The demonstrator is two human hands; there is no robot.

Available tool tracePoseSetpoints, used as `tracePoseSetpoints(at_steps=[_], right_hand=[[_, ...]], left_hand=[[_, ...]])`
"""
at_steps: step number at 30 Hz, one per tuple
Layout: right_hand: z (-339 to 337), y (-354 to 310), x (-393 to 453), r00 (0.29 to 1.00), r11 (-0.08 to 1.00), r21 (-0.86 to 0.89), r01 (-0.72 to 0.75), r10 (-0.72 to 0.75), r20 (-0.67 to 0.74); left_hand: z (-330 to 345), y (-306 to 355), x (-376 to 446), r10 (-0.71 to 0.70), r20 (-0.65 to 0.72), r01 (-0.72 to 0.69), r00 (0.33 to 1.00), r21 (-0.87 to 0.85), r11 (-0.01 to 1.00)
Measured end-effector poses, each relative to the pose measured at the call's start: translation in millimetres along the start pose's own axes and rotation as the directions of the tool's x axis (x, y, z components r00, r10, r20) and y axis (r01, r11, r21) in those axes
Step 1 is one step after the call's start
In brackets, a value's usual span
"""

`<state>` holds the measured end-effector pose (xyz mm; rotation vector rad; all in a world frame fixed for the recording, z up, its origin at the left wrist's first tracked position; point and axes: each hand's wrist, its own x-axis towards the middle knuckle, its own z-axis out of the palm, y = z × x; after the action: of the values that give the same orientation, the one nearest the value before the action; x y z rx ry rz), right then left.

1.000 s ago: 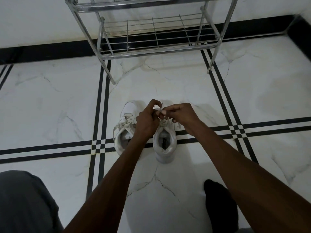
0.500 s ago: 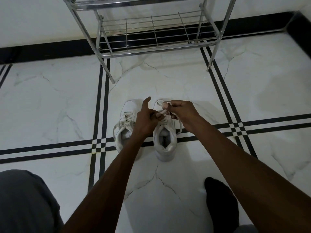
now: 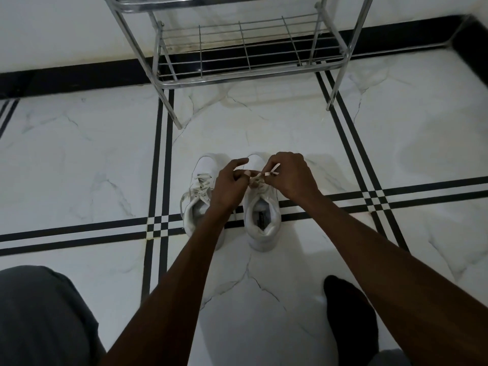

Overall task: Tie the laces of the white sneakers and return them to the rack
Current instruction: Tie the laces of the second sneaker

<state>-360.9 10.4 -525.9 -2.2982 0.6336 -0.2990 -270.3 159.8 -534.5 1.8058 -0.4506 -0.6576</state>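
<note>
Two white sneakers stand side by side on the marble floor, toes pointing away from me. The left sneaker has loose laces hanging over its side. Above the right sneaker, my left hand and my right hand both pinch its lace over the tongue. A short lace end sticks out from my right fingers. My left index finger points out straight. The metal shoe rack stands beyond the shoes, its lowest wire shelf holding nothing.
Black stripe lines cross the white marble floor under the shoes. A black skirting runs along the wall behind the rack. My grey-clad knee is at the lower left and my black-socked foot at the lower right.
My hands have shifted on the right sneaker's lace: the right hand now holds a lace end up, and the left index finger has stretched out. The view has tilted slightly.
</note>
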Motion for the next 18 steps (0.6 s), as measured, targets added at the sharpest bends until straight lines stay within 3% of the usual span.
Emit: tracePoseSetpoints(at_steps=[8,14,18], right_hand=[[7,-4,-2,0.993,0.955,0.281,-0.094,0.110,-0.043],[-5,1,-3,0.980,0.911,0.361,-0.199,0.194,0.051],[-23,26,-9,0.912,0.834,0.392,-0.389,0.408,0.036]], left_hand=[[0,2,8,0.116,0.103,-0.131,0.988,0.156,0.979],[-2,8,10,0.119,0.001,-0.114,0.993,0.318,0.941],[-11,5,5,0.219,-0.046,-0.161,0.975,0.537,0.828]])
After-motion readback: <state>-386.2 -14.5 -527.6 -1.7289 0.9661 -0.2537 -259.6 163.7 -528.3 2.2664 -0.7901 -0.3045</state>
